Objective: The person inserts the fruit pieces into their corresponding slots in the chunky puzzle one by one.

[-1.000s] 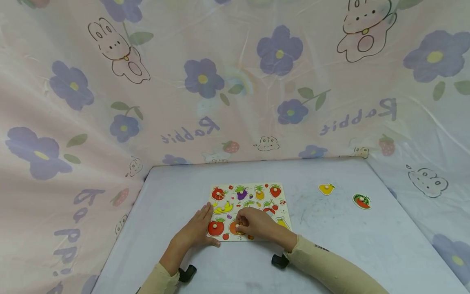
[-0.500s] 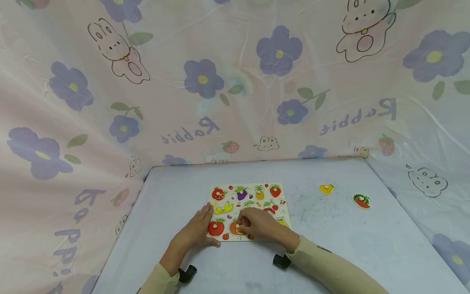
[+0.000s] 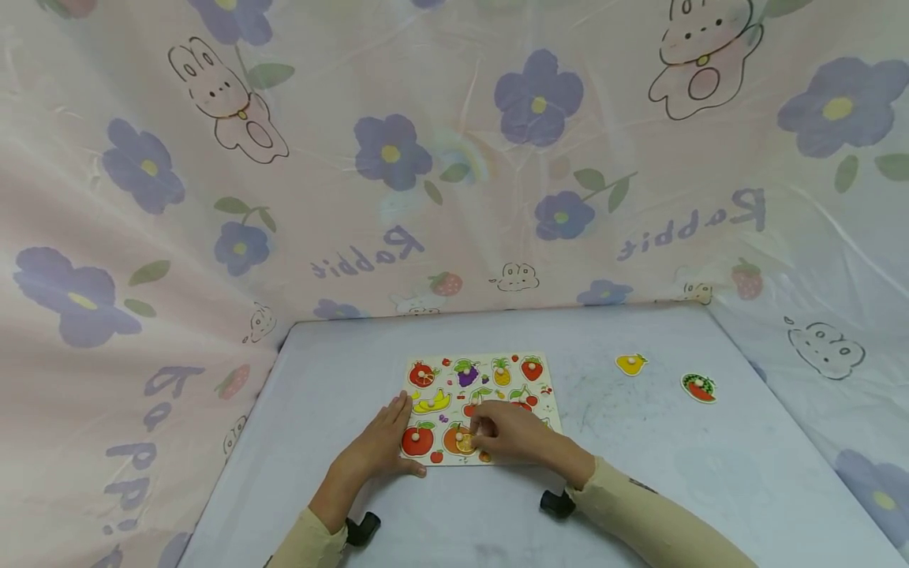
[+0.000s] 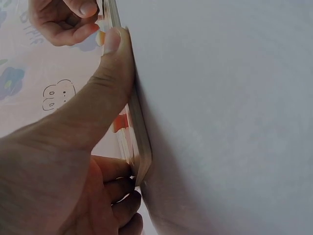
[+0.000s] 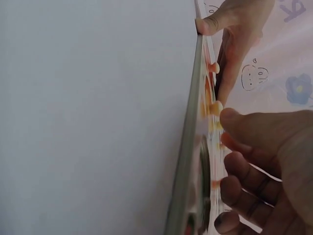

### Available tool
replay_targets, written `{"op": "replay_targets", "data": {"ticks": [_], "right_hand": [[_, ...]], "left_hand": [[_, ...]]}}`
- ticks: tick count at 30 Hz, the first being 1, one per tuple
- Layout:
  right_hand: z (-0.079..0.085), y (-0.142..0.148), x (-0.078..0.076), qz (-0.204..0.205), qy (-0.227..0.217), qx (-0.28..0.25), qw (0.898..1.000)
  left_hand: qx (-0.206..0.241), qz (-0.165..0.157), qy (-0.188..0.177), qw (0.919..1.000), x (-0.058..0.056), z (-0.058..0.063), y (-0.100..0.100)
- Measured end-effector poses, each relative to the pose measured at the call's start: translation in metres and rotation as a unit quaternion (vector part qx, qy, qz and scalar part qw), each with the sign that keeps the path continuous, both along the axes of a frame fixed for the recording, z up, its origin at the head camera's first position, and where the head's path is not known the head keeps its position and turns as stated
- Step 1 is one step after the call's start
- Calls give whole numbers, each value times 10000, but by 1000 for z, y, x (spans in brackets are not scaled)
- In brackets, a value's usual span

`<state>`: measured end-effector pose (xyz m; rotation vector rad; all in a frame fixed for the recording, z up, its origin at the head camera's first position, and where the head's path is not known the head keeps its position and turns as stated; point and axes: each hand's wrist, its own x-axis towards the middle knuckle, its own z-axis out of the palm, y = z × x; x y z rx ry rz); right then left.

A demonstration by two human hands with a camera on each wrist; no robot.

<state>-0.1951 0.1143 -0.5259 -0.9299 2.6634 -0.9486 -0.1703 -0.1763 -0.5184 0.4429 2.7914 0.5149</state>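
Observation:
A white fruit peg puzzle board (image 3: 548,410) lies on the table with knobbed fruit pieces in it. My left hand (image 3: 379,442) braces its near left corner, fingers straight along the left side and thumb (image 4: 120,54) against the front edge. Over the right half of the board hovers my right hand (image 3: 514,430), fingers loosely bent and holding nothing. Its thumb tip (image 5: 230,117) is close beside a knob (image 5: 215,107). The orange piece (image 3: 454,439) sits in the bottom row, left of the right fingertips. The right hand hides part of the board's lower right.
A yellow pear piece (image 3: 630,364) and a watermelon piece (image 3: 699,389) lie apart on the white table (image 3: 639,489), right of the board. A printed curtain (image 3: 454,221) surrounds the table's back and sides. Black camera mounts (image 3: 557,503) hang at both wrists.
My right hand has let go of the orange piece's knob and shifted slightly right, so more of the orange shows. The left hand stays at the corner.

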Motion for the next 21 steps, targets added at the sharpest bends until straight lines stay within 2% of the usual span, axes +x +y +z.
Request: {"op": "replay_targets", "data": {"ticks": [11,21], "right_hand": [[5,22,1,-138,-268,-261,9992],[1,49,-1,-512,-120,-418,9977]], "left_hand": [[15,-6,-9,10000,0,0,0],[-26,-72,45,10000,0,-1,-1]]}}
